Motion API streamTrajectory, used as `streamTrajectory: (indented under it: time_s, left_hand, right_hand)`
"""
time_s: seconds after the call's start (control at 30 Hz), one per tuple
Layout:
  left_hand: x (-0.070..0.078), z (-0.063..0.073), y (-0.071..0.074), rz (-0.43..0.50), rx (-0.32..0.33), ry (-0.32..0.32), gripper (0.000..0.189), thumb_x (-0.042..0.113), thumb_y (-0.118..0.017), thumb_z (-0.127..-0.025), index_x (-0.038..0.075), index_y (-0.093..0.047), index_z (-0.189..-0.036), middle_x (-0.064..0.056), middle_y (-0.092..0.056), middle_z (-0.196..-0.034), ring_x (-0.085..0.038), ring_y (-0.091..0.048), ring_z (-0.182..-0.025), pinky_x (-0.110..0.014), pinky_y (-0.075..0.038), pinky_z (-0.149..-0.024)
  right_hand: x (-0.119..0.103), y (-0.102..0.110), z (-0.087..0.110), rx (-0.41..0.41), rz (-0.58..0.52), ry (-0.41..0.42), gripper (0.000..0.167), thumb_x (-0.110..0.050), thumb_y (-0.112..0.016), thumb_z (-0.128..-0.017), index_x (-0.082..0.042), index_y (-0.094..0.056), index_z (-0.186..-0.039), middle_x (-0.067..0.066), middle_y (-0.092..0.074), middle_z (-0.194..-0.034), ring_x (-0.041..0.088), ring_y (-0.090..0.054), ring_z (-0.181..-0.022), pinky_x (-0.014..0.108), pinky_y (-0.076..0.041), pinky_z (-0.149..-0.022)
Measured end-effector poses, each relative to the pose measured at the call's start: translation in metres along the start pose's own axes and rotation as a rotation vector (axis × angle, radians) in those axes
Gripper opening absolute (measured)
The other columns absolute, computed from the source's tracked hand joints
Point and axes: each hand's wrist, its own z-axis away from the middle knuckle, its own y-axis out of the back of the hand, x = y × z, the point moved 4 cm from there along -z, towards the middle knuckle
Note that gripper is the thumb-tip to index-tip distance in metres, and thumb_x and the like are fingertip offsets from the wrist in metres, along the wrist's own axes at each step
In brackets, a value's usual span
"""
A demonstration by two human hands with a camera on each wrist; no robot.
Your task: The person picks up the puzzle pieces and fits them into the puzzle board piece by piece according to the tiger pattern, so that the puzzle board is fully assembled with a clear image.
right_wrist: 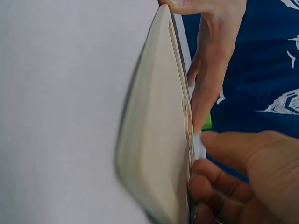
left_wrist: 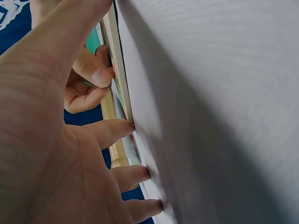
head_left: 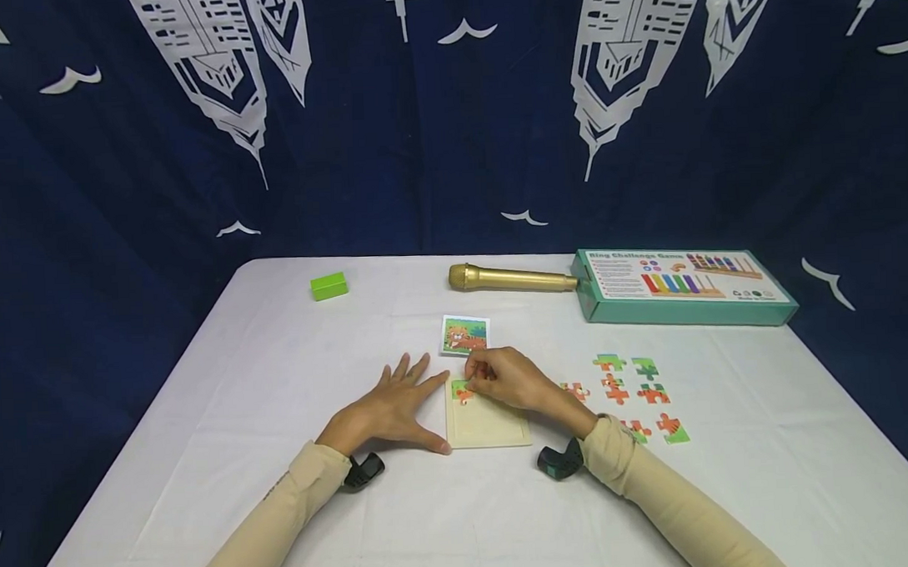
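A square wooden puzzle board (head_left: 489, 428) lies on the table with one orange-and-green jigsaw piece (head_left: 461, 392) at its upper left corner. My left hand (head_left: 387, 411) is spread beside the board, thumb near its lower left corner and index fingertip at its upper left; the other fingertips meet the cloth in the left wrist view. Over the board's upper edge, my right hand (head_left: 513, 377) has curled fingers, with thumb and fingertips pinched at the jigsaw piece. The right wrist view shows the board (right_wrist: 159, 135) nearly edge-on, with the fingers (right_wrist: 219, 177) at its far side.
Several loose jigsaw pieces (head_left: 615, 390) lie right of the board, some partly behind my right forearm. A tiger picture card (head_left: 465, 333) sits just beyond the board. Farther back are a green block (head_left: 329, 286), a gold microphone (head_left: 510, 278) and a teal game box (head_left: 683, 288).
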Motion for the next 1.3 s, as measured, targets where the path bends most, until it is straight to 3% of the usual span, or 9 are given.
streamTrajectory:
  time_s: [0.2, 0.37, 0.57, 0.8, 1.03, 1.3]
  left_hand:
    - [-0.001, 0.000, -0.001, -0.008, 0.005, 0.001, 0.111, 0.069, -0.074, -0.065, 0.023, -0.024, -0.154, -0.011, -0.002, -0.161, -0.037, 0.007, -0.146, -0.056, 0.000, -0.116]
    - [-0.001, 0.000, 0.000, 0.000, 0.014, -0.006, 0.112, 0.067, -0.076, -0.064, 0.022, -0.025, -0.153, -0.012, -0.003, -0.161, -0.038, 0.006, -0.146, -0.057, -0.001, -0.116]
    - [0.000, 0.000, 0.001, 0.002, 0.017, -0.004, 0.111, 0.066, -0.076, -0.065, 0.021, -0.026, -0.153, -0.013, -0.003, -0.161, -0.038, 0.006, -0.146, -0.057, -0.001, -0.116]
    - [0.001, -0.001, 0.001, 0.002, 0.003, -0.005, 0.112, 0.067, -0.076, -0.065, 0.021, -0.024, -0.154, -0.013, -0.001, -0.161, -0.039, 0.007, -0.145, -0.057, 0.000, -0.116]
    - [0.001, 0.000, 0.002, 0.005, 0.002, -0.003, 0.112, 0.067, -0.076, -0.065, 0.021, -0.024, -0.154, -0.013, -0.002, -0.161, -0.038, 0.008, -0.146, -0.057, 0.000, -0.116]
    - [0.002, 0.000, 0.002, 0.006, 0.003, -0.010, 0.112, 0.066, -0.076, -0.065, 0.021, -0.025, -0.153, -0.014, -0.002, -0.161, -0.039, 0.007, -0.145, -0.058, 0.000, -0.115]
  right_hand:
    - [0.005, 0.023, 0.012, 0.034, -0.043, 0.025, 0.010, -0.009, -0.066, -0.089, -0.008, -0.068, -0.099, -0.002, -0.063, -0.082, 0.009, -0.054, -0.067, 0.022, -0.046, -0.059]
    - [0.021, 0.055, 0.032, 0.091, -0.029, -0.018, 0.021, -0.009, -0.065, -0.090, -0.006, -0.066, -0.111, 0.009, -0.068, -0.104, 0.021, -0.064, -0.089, 0.033, -0.054, -0.073]
    - [0.054, 0.090, 0.064, 0.147, 0.094, -0.110, 0.032, -0.012, -0.068, -0.089, -0.005, -0.063, -0.120, 0.013, -0.063, -0.123, 0.035, -0.058, -0.113, 0.052, -0.047, -0.092]
    - [0.085, 0.116, 0.092, 0.119, 0.232, -0.216, 0.038, -0.011, -0.070, -0.086, -0.003, -0.061, -0.123, 0.020, -0.059, -0.127, 0.040, -0.051, -0.121, 0.059, -0.041, -0.097]
    - [0.103, 0.130, 0.108, 0.090, 0.215, -0.244, 0.041, -0.015, -0.072, -0.086, -0.002, -0.061, -0.123, 0.023, -0.057, -0.128, 0.044, -0.048, -0.121, 0.061, -0.039, -0.096]
    - [0.116, 0.127, 0.117, 0.014, 0.174, -0.300, 0.042, -0.024, -0.075, -0.084, -0.007, -0.063, -0.120, 0.025, -0.051, -0.133, 0.046, -0.042, -0.126, 0.064, -0.033, -0.100]
